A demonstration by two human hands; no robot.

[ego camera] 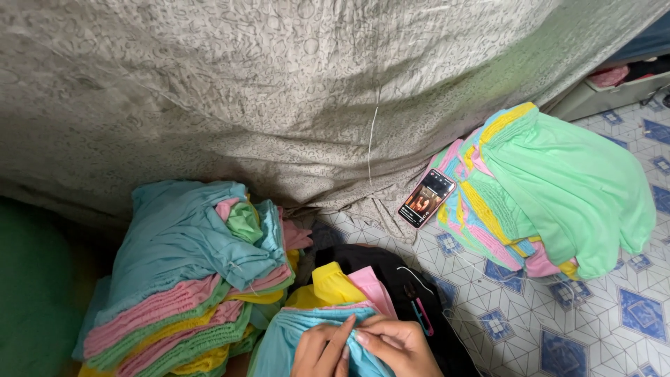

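Both my left hand (322,347) and right hand (398,347) are pinched shut on the gathered edge of a light blue garment (293,338) lying in my lap at the near edge. A stack of folded garments (188,272) sits to my left, a second pile (544,188) far right, with a phone (426,198) leaning beside it on the tiled floor (558,321).

Soft, even daylight fell from the right across the tiled floor (600,314), while the far left sank into shadow; focus stayed sharp, edges slightly bowed.
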